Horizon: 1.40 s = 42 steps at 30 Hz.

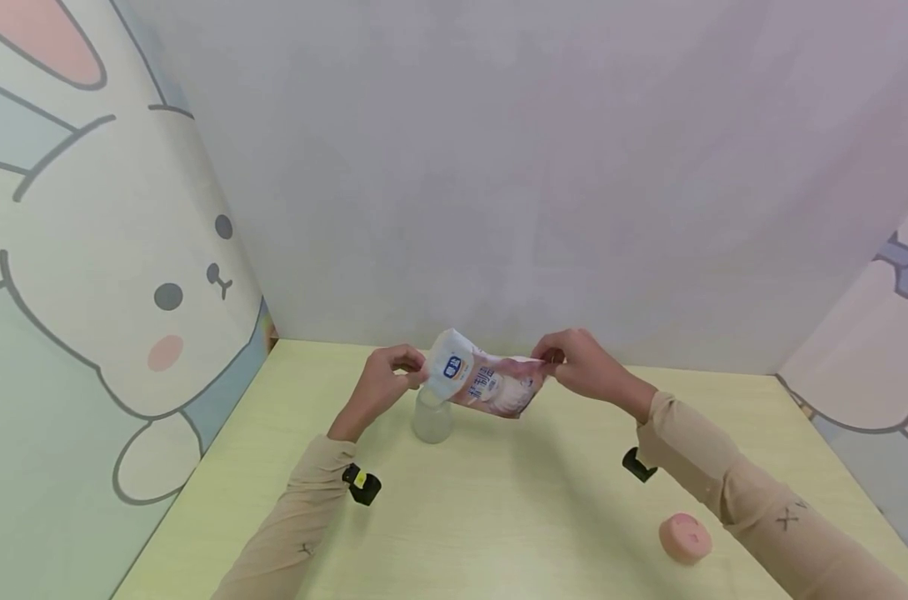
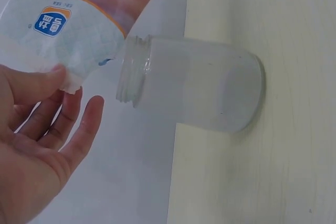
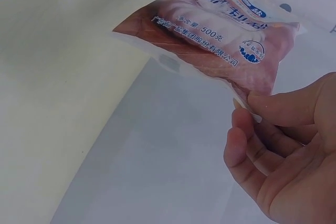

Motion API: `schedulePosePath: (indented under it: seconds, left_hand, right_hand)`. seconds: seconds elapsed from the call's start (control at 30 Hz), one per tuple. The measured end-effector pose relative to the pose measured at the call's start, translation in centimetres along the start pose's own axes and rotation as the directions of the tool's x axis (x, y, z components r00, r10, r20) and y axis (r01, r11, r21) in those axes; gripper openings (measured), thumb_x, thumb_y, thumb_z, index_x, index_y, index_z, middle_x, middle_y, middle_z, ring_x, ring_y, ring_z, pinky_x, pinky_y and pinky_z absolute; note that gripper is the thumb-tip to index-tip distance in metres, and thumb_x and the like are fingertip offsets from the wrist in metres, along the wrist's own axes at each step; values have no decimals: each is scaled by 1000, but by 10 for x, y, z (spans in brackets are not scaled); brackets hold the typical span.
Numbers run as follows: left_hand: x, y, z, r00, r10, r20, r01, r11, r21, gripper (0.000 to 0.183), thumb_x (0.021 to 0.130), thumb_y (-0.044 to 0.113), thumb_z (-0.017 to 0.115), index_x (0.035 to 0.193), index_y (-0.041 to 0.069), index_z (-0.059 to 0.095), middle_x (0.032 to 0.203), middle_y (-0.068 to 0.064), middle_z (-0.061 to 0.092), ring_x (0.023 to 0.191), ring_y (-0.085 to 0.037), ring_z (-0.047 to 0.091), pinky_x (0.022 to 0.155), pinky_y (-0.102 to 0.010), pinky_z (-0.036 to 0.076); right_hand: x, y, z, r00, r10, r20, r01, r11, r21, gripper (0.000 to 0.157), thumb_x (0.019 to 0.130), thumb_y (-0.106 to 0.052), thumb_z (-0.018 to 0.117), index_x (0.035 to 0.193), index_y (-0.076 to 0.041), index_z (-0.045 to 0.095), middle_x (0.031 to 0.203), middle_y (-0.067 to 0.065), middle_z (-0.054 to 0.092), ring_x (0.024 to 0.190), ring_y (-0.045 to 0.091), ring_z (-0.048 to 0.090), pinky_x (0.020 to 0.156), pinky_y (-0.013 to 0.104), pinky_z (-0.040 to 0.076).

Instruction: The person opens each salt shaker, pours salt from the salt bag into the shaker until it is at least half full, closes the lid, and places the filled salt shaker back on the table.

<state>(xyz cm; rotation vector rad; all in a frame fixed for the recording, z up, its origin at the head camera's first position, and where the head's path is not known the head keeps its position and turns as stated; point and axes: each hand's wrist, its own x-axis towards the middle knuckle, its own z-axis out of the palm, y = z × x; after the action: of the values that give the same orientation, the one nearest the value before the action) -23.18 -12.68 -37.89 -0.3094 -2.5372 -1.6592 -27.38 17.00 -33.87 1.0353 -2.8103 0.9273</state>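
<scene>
Both hands hold a printed plastic salt bag (image 1: 491, 382) stretched between them above the table. My left hand (image 1: 389, 379) pinches a corner at the bag's pale end; its thumb and fingers meet on that corner in the left wrist view. With thumb and fingers, my right hand (image 1: 585, 364) pinches a corner at the brownish end, higher up. A clear jar (image 2: 194, 85) stands upright with no lid on, its threaded mouth right at the bag's pale end. White contents show through the jar's wall in the left wrist view.
A round pink lid (image 1: 685, 538) lies on the pale yellow table (image 1: 499, 517) at the front right, beside my right sleeve. A grey wall (image 1: 544, 183) rises behind the table. Rabbit-printed panels (image 1: 124, 275) stand at the sides.
</scene>
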Motion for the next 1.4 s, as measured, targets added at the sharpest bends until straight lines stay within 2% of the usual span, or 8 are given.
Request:
schedulePosePath:
  seconds: [0.23,0.33,0.67,0.93,1.2,1.4]
  left_hand:
    - [14,-37,5,1000,-21,-19,20,1000,-22,10,81,-4,68,90,-5,64,90,-18,68,86,-30,63,66,-33,54]
    - [15,-43,5,1000,-17,-24,17,999,-28,9,81,-2,70,88,-1,65,88,-14,68,84,-26,63,66,-32,55]
    - [13,-43,4,999,-12,-30,12,1000,-9,8,80,-1,70,85,4,65,85,-7,68,81,-21,63,65,-31,55]
    - [13,-43,3,1000,-7,-29,7,1000,-31,10,80,-1,71,88,0,65,87,-12,68,82,-24,63,65,-32,55]
    - [11,-40,3,999,-37,-28,35,998,-47,9,80,-1,70,86,2,65,85,-10,68,80,-21,63,69,-43,56]
    - [12,-43,4,999,-37,-36,35,998,-49,8,79,-2,70,84,2,64,83,-9,68,78,-21,62,66,-38,56]
  right_hand:
    - [2,-1,0,1000,4,1,-4,1000,-2,22,79,13,57,85,-2,71,76,2,66,66,14,55,60,30,50]
    - [3,-2,0,1000,2,0,-2,1000,-11,23,78,14,56,85,-2,71,76,2,65,66,15,54,60,30,49]
    - [7,-4,-1,1000,-17,-10,17,999,-29,25,77,15,54,84,-2,71,75,2,66,65,14,55,60,30,49]
    - [9,-6,-3,1000,-14,1,14,999,-34,27,77,16,52,85,-2,71,75,2,65,66,15,54,60,30,49]
    - [9,-8,-6,1000,-18,-4,18,999,-47,26,78,14,53,86,-3,71,75,1,65,65,14,54,59,30,48]
    - [11,-10,-7,1000,-12,-5,11,999,-39,25,78,14,54,86,-3,71,75,2,65,65,15,53,58,30,47]
